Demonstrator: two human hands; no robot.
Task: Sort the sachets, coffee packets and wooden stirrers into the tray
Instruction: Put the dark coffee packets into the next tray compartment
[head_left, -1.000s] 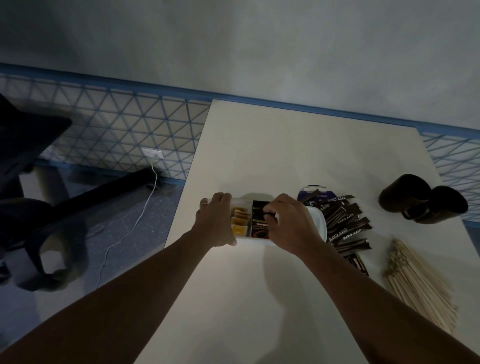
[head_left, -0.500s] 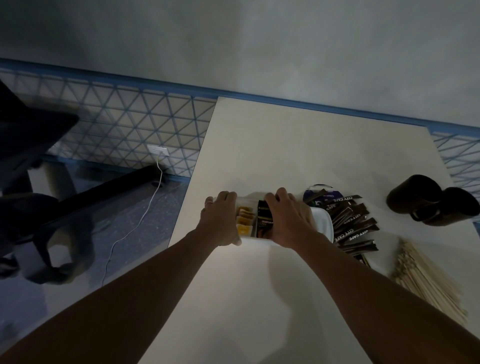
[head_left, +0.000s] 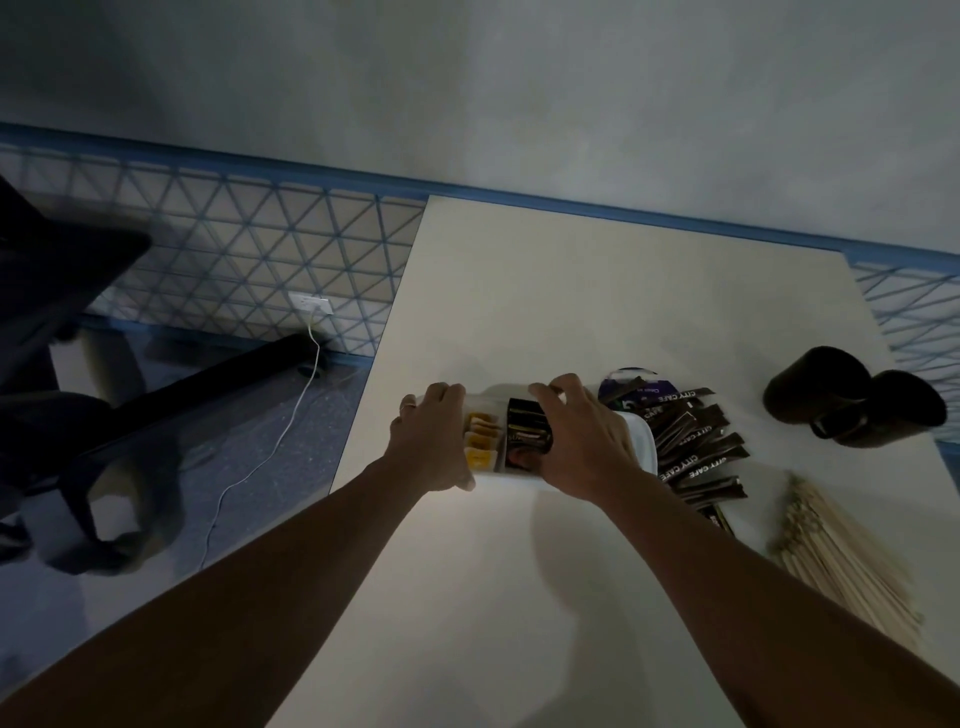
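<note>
- Carrying the whole job: table (head_left: 571, 291), pale top, butting against the grey wall and getting cut off by the frame at the near side.
- Lying in a loose fan at the right: wooden stirrers (head_left: 841, 551), well apart from the tray, not yet sorted, running out of view at the lower end.
- Spreading just right of the tray: coffee packets (head_left: 696, 452), brown sticks, overlapping each other and crowding the tray's right end. Probably waiting there for short reaches.
- Sitting far right, touching each other: two dark cups (head_left: 852, 400). Too dim for telling upright from tipped.
- Sitting near the table's left edge, between both hands: tray (head_left: 641, 441), white, divided, partly filled. Hiding most of its right part under the right wrist.
- Gripping the tray's left end: left hand (head_left: 431, 441), curling fingers over the far rim and pressing the thumb on the near wall. Likely bracing against a slide toward the table edge.
- Arching over the tray's middle: right hand (head_left: 582, 441), fingers bent down at the far rim. Holding the rim or pinching a pack: cannot tell, with thumb and palm side hidden.
- Standing on edge in the middle compartment: black packs (head_left: 527, 436), printing unreadable.
- Standing in a row in the left compartment: sachets (head_left: 480, 441), yellow, partly hidden behind the left hand.
- Peeking out behind the loose packets: purple disc (head_left: 631, 387), mostly covered, purpose unclear.
</note>
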